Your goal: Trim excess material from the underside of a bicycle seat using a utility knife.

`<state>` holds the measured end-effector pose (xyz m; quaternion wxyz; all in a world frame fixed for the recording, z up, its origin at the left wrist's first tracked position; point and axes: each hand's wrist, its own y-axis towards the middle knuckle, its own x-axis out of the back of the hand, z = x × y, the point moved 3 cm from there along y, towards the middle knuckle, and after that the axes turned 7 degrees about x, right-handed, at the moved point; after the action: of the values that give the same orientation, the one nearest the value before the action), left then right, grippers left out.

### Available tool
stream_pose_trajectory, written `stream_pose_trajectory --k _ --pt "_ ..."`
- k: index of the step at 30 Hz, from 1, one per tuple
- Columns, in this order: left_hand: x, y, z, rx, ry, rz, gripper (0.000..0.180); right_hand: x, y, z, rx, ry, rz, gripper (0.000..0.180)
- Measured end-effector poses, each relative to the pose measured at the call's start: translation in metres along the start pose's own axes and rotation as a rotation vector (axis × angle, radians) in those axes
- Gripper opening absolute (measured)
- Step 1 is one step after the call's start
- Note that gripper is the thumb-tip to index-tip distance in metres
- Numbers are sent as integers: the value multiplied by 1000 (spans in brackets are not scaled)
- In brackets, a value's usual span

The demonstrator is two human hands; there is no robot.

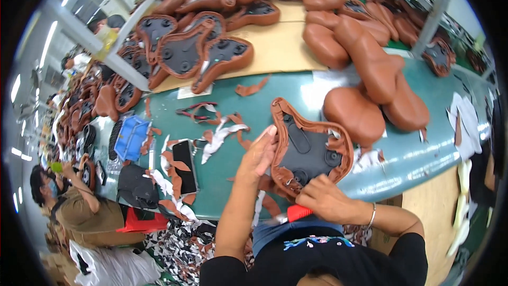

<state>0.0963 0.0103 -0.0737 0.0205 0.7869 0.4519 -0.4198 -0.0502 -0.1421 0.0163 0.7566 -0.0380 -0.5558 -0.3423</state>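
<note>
- Saddle (312, 151), one, was between both hands at the near side of the green table (286, 86), underside up, narrow end away; I judged this exposed the folded rim.
- Left hand (262, 153) was open, fingers extended along the saddle's left side, presumably steadying it.
- Right hand (325, 198) was closed around one red-handled tool (299, 212) by the saddle's near edge, metal end leftward (from my distance I couldn't make out the tip).
- Two round fittings (333, 156) and one wire loop (299, 133) showed on the grey base.
- I counted one pair of pliers (201, 117), one phone (183, 167) and one blue tray (138, 127) to the left, probably parked clear of the handwork.
- Four underside-up saddles (182, 50) clustered around the cardboard's (280, 58) left front, perhaps to protect their covers; heaps behind overlapped too much to count.
- One co-worker (79, 209) sat leftward.
</note>
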Motion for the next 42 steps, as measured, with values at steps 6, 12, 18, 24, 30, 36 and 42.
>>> stream_pose_trajectory --k 6,12,18,24,30,36,42 --pt "-41 -43 21 53 420 -227 54 28 -75 -2 -859 466 -339 46" --pt "-44 -56 15 -90 242 -329 35 37 -102 -20 -838 437 -517 44" --pt "-45 -51 -44 -121 813 -317 38 58 -63 -49 -369 -229 -50 55" --pt "-44 -35 -55 -27 858 -260 41 52 -54 -66 -203 -332 237 66" --pt "-36 -67 -31 -76 593 -520 30 -10 -85 -1 -670 -31 62 63" --pt "-24 -107 -10 -161 517 -628 30 -9 -88 24 -728 102 -275 55" --pt "-11 -121 16 -306 339 -598 37 19 -10 -34 -389 -2 -419 56"
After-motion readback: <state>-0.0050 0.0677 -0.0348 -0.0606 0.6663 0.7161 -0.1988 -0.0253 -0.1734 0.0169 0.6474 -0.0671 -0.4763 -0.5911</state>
